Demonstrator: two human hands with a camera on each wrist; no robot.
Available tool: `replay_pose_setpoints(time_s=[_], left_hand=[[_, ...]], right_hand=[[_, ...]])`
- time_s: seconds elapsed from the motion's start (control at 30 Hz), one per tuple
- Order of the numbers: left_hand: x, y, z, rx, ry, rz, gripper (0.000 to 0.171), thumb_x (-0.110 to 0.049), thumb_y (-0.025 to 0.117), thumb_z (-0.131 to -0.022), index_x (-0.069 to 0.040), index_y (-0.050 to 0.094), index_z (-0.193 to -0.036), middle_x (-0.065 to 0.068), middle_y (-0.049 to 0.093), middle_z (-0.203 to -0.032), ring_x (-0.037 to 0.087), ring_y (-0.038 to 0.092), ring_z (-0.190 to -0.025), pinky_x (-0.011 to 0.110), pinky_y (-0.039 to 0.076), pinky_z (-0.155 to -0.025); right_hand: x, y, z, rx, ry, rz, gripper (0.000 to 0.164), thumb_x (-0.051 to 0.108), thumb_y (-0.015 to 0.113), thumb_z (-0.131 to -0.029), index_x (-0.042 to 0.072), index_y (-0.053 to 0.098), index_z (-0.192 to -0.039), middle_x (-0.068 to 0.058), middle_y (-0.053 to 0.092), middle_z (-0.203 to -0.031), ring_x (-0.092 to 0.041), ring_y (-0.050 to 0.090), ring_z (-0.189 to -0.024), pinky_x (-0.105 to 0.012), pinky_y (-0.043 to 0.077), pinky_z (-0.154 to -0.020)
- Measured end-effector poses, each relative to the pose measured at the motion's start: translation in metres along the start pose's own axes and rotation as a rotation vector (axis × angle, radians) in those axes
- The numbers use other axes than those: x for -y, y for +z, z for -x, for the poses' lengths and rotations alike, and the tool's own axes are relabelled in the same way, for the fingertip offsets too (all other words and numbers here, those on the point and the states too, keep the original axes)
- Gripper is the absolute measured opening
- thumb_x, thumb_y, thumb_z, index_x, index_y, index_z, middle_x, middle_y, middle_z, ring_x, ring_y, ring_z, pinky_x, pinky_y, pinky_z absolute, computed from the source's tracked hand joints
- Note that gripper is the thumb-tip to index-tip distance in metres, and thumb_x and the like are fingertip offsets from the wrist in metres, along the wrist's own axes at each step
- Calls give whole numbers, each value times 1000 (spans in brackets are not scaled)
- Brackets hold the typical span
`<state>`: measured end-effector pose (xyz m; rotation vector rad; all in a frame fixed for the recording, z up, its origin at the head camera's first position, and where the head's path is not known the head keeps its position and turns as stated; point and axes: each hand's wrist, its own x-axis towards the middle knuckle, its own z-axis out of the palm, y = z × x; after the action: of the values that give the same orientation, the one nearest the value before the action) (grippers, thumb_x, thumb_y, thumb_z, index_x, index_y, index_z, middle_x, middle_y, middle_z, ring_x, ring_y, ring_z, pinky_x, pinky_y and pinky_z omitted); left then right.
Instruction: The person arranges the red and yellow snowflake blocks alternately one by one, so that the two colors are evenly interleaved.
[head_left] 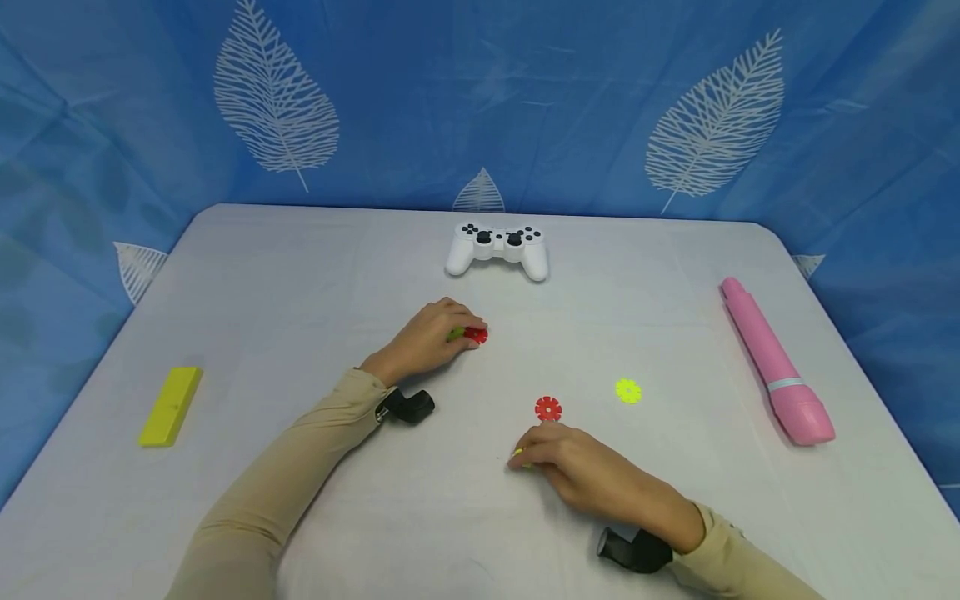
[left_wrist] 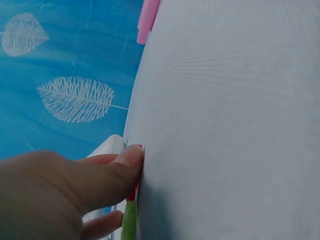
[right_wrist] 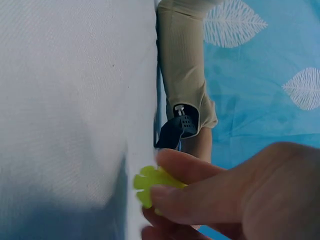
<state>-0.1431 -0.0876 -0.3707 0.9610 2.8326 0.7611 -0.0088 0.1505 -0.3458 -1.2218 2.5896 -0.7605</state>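
Note:
My left hand (head_left: 429,340) is near the middle of the table, its thumb and fingers around a red notched flower-shaped disc (head_left: 480,335). A green piece (head_left: 456,333) sits beside that disc within the same grasp; whether the two are joined I cannot tell. In the left wrist view, the thumb covers most of the red disc. Closer to the front, my right hand (head_left: 581,467) pinches a yellow flower-shaped disc (right_wrist: 146,184) on edge between thumb and fingers. Just beyond the right hand lies a loose red disc (head_left: 548,409), and to its right a loose yellow disc (head_left: 628,391).
A white game controller (head_left: 498,243) lies at the back middle of the white table (head_left: 322,267). On the right is a long pink thing (head_left: 768,354) with a wide end, flashlight-like. A yellow block (head_left: 171,407) lies far left. Blue cloth with white leaves hangs behind.

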Motion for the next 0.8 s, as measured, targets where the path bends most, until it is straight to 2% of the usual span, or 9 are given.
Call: replay_pose_setpoints(time_s=[0.2, 0.3, 0.47, 0.6, 0.8], left_hand=[[1, 1, 0, -8, 8, -3, 26, -20, 63, -84, -16, 66, -109, 1, 64, -110, 18, 51, -104, 36, 41, -90], [1, 0, 0, -5, 11, -13, 25, -20, 63, -84, -15, 67, -108, 1, 64, -111, 18, 51, -106, 37, 41, -90], [1, 1, 1, 6, 12, -35, 26, -21, 62, -85, -15, 66, -109, 0, 63, -112, 18, 51, -107, 37, 40, -91], [1, 1, 1, 10, 16, -45, 26, -22, 62, -85, -15, 66, -110, 0, 63, -112, 18, 51, -107, 37, 40, -91], [0, 0, 1, 20, 13, -46, 27, -22, 62, -85, -14, 65, -111, 1, 63, -113, 18, 50, -107, 37, 40, -91]], right_hand=[[-5, 0, -2, -176, -20, 19, 24, 0, 64, -79, 13, 69, -98, 8, 64, -99, -7, 59, -93, -25, 49, -82], [-8, 1, -4, -230, -16, 18, 25, 0, 65, -77, 13, 69, -98, 8, 65, -99, -8, 59, -94, -27, 49, -82], [-11, 1, -6, -281, 31, 36, 27, 1, 68, -75, 15, 70, -97, 8, 67, -99, -10, 62, -97, -31, 49, -86], [-15, 0, -8, -300, 95, -10, 28, 0, 67, -75, 14, 70, -99, 6, 67, -102, -11, 63, -97, -29, 50, -82], [-27, -1, -11, -364, 194, -103, 29, -2, 69, -74, 12, 69, -100, 4, 67, -97, -4, 59, -77, -22, 50, -68]])
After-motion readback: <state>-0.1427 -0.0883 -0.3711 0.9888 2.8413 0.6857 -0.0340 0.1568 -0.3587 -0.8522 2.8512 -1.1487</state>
